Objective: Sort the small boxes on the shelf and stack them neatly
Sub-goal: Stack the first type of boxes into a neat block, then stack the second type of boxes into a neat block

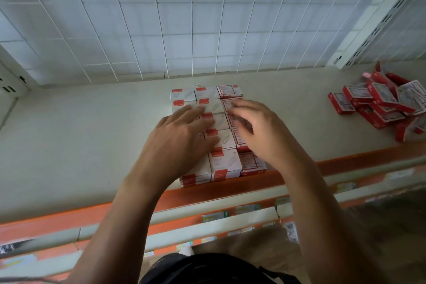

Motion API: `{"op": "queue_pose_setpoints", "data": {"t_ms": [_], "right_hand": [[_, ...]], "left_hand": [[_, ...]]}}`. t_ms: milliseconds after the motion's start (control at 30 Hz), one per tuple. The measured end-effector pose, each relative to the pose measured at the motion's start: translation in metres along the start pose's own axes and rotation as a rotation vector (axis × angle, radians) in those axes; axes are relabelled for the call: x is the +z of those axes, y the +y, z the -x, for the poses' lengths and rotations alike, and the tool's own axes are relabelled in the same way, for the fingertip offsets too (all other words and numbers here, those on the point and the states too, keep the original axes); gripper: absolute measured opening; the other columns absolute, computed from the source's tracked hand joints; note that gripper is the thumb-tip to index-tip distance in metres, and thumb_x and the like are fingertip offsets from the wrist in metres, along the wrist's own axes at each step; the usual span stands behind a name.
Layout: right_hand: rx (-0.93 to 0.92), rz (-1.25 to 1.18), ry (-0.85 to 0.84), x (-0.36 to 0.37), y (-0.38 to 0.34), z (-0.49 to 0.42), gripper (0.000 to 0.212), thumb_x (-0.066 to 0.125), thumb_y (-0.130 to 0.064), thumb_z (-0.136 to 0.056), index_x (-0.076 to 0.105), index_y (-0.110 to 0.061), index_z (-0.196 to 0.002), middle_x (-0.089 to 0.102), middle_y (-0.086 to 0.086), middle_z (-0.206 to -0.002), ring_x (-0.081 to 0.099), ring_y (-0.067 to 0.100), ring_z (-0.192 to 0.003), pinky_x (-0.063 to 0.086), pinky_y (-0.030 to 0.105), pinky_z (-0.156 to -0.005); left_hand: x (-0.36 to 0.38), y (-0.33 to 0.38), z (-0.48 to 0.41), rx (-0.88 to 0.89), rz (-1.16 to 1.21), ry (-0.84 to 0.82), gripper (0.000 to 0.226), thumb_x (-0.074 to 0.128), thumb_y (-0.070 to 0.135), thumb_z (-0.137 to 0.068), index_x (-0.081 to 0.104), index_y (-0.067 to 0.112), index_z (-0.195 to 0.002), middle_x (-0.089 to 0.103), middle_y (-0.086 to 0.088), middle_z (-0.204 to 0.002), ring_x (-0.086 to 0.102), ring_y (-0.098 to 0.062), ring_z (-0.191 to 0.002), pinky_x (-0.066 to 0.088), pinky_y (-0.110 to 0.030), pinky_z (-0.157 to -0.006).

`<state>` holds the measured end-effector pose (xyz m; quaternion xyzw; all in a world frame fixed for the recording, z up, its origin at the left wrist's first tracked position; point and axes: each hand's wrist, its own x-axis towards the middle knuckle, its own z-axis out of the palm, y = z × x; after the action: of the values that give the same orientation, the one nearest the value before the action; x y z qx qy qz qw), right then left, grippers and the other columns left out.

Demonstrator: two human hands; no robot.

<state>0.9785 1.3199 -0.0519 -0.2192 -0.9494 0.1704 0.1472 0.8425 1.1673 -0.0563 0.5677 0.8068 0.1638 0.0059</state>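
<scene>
A neat block of small boxes (216,122) stands in the middle of the cream shelf (92,131), in three rows running from the wall to the front edge. Two rows are white boxes with red labels; the right row is red boxes with white labels (230,91). My left hand (182,136) lies flat with straight fingers on top of the left and middle rows. My right hand (255,129) hovers over the right row, fingers loosely curled and blurred; whether it touches a box I cannot tell.
A loose heap of red boxes (382,104) lies at the shelf's right end. A white wire grid (184,18) backs the shelf. The shelf's front edge is an orange rail (207,193), with lower shelves and price tags below.
</scene>
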Motion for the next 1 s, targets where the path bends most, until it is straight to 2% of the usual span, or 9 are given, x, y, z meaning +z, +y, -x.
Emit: {"op": "queue_pose_setpoints", "data": {"t_ms": [167, 333, 467, 600, 700, 767, 900, 1000], "right_hand": [[0.036, -0.034, 0.025, -0.003, -0.001, 0.002, 0.037, 0.056, -0.018, -0.097, 0.058, -0.015, -0.134, 0.052, 0.0, -0.144, 0.045, 0.011, -0.134, 0.027, 0.016, -0.108], [0.096, -0.098, 0.205, -0.016, 0.003, 0.02, 0.034, 0.056, -0.02, -0.097, 0.061, -0.013, -0.13, 0.059, -0.001, -0.134, 0.05, 0.009, -0.126, 0.035, 0.013, -0.105], [0.155, -0.088, 0.285, -0.028, 0.021, 0.04, 0.032, 0.059, -0.02, -0.096, 0.063, -0.014, -0.127, 0.061, -0.003, -0.131, 0.053, 0.007, -0.123, 0.035, 0.009, -0.102], [0.232, -0.089, 0.366, -0.047, 0.053, 0.063, 0.032, 0.06, -0.021, -0.095, 0.062, -0.016, -0.126, 0.062, -0.004, -0.129, 0.054, 0.006, -0.121, 0.041, 0.014, -0.1], [0.26, -0.088, 0.406, -0.063, 0.084, 0.08, 0.031, 0.061, -0.021, -0.094, 0.062, -0.016, -0.125, 0.063, -0.004, -0.127, 0.053, 0.003, -0.118, 0.038, 0.008, -0.096], [0.268, -0.08, 0.405, -0.076, 0.11, 0.092, 0.03, 0.062, -0.02, -0.094, 0.062, -0.016, -0.124, 0.064, -0.004, -0.126, 0.054, 0.004, -0.118, 0.038, 0.009, -0.096], [0.271, -0.078, 0.421, -0.109, 0.17, 0.12, 0.031, 0.06, -0.02, -0.094, 0.063, -0.013, -0.124, 0.064, -0.001, -0.125, 0.056, 0.008, -0.119, 0.047, 0.023, -0.1], [0.274, -0.099, 0.44, -0.13, 0.212, 0.134, 0.03, 0.059, -0.02, -0.093, 0.063, -0.013, -0.123, 0.065, -0.001, -0.12, 0.059, 0.009, -0.11, 0.053, 0.028, -0.093]], "left_hand": [[-0.008, 0.001, -0.002, -0.039, 0.043, 0.02, 0.05, 0.048, 0.057, -0.09, 0.059, 0.03, -0.13, 0.047, 0.004, -0.146, 0.042, -0.018, -0.135, 0.037, -0.041, -0.106], [-0.016, 0.02, -0.005, 0.051, 0.031, 0.112, 0.043, 0.053, 0.049, -0.09, 0.063, 0.025, -0.124, 0.055, 0.0, -0.138, 0.056, -0.023, -0.12, 0.047, -0.041, -0.094], [-0.009, 0.045, -0.016, 0.121, 0.04, 0.103, 0.042, 0.057, 0.046, -0.091, 0.061, 0.023, -0.125, 0.056, 0.0, -0.136, 0.058, -0.024, -0.117, 0.05, -0.043, -0.091], [0.004, 0.086, -0.032, 0.179, 0.073, 0.083, 0.043, 0.055, 0.047, -0.09, 0.061, 0.024, -0.125, 0.056, -0.001, -0.136, 0.059, -0.023, -0.116, 0.05, -0.043, -0.091], [0.018, 0.122, -0.049, 0.226, 0.112, 0.083, 0.041, 0.054, 0.045, -0.091, 0.06, 0.023, -0.125, 0.056, 0.001, -0.134, 0.062, -0.02, -0.107, 0.056, -0.041, -0.086], [0.03, 0.149, -0.062, 0.247, 0.142, 0.091, 0.039, 0.055, 0.043, -0.091, 0.061, 0.022, -0.123, 0.058, 0.001, -0.131, 0.062, -0.02, -0.108, 0.056, -0.039, -0.083], [0.058, 0.211, -0.092, 0.259, 0.137, 0.094, 0.035, 0.057, 0.042, -0.092, 0.064, 0.023, -0.121, 0.06, 0.003, -0.127, 0.062, -0.019, -0.108, 0.053, -0.036, -0.08], [0.078, 0.249, -0.117, 0.262, 0.155, 0.102, 0.034, 0.056, 0.041, -0.091, 0.065, 0.023, -0.118, 0.062, 0.005, -0.123, 0.063, -0.019, -0.105, 0.054, -0.037, -0.082]]}}
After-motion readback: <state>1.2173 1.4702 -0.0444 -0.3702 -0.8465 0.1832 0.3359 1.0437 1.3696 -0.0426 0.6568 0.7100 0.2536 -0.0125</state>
